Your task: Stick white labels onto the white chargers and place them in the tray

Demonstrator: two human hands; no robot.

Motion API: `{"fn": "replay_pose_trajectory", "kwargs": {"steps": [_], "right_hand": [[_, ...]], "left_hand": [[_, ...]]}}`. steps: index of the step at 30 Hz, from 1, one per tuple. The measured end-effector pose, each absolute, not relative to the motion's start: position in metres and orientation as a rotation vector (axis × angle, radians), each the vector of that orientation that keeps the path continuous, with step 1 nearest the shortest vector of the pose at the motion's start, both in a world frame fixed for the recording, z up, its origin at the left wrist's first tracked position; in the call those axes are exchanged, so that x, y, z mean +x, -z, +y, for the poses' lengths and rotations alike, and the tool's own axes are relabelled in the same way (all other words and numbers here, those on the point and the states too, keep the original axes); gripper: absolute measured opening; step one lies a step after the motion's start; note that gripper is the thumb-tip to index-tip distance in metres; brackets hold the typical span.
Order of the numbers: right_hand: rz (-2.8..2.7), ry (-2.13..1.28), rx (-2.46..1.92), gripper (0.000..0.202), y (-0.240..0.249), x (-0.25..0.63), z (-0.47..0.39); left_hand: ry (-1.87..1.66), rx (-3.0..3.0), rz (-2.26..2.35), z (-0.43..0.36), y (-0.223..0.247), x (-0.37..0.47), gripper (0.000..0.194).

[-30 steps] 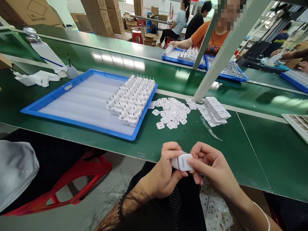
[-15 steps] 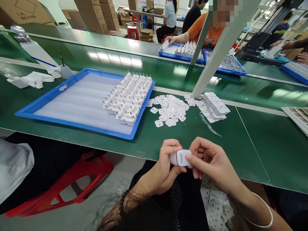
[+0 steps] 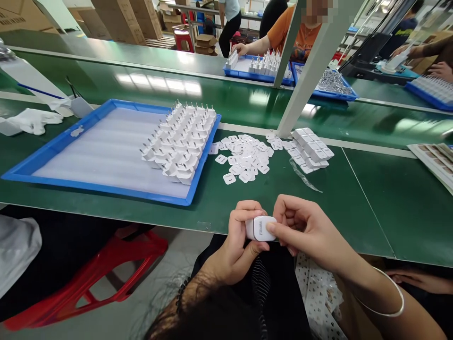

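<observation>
A small white plug charger (image 3: 261,228) with grey lettering on its face is held over the table's front edge. My left hand (image 3: 236,245) is closed around its left end, fingers above and thumb below. My right hand (image 3: 305,227) is closed at its right end, the thumb resting on the lettered face and the other fingers curled behind, partly hidden. Just beyond my hands lies a loose pile of white lettered cover plates (image 3: 246,158). Stacked white cover plates (image 3: 313,146) stand to the right of the pile.
Left of the pile, a blue tray (image 3: 155,196) holds rows of white plug housings (image 3: 180,141) with pins up. A slanted post (image 3: 307,75) rises behind the plates. A plastic strip (image 3: 304,177) lies nearby. A red stool (image 3: 106,278) stands left; another person's hand (image 3: 421,279) shows at right.
The view has shifted slightly, so the table things sit further left. Both hands keep their hold on the charger. Another person's hand has appeared at the lower right.
</observation>
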State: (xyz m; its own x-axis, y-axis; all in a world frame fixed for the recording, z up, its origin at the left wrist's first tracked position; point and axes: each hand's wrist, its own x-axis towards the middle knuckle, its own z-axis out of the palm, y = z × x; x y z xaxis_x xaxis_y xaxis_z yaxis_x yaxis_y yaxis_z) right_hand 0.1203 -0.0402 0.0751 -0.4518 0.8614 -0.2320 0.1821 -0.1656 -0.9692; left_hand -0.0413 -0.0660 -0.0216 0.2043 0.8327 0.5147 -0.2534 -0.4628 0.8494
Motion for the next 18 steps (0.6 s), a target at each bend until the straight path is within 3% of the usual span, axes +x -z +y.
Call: {"fn": "replay_pose_trajectory", "kwargs": {"steps": [8,18], "right_hand": [[-1.812,-1.451,-1.168,0.033,-0.0797,0.1199,-0.037],[-1.947,-1.47,-1.172,0.036,-0.0793,0.1205,-0.0344]], "left_hand": [[-1.45,1.524,0.578,-0.0664,0.0202,-0.04,0.039],[-1.494,1.446,0.569,-0.0692,0.0174,-0.0405,0.036]]}}
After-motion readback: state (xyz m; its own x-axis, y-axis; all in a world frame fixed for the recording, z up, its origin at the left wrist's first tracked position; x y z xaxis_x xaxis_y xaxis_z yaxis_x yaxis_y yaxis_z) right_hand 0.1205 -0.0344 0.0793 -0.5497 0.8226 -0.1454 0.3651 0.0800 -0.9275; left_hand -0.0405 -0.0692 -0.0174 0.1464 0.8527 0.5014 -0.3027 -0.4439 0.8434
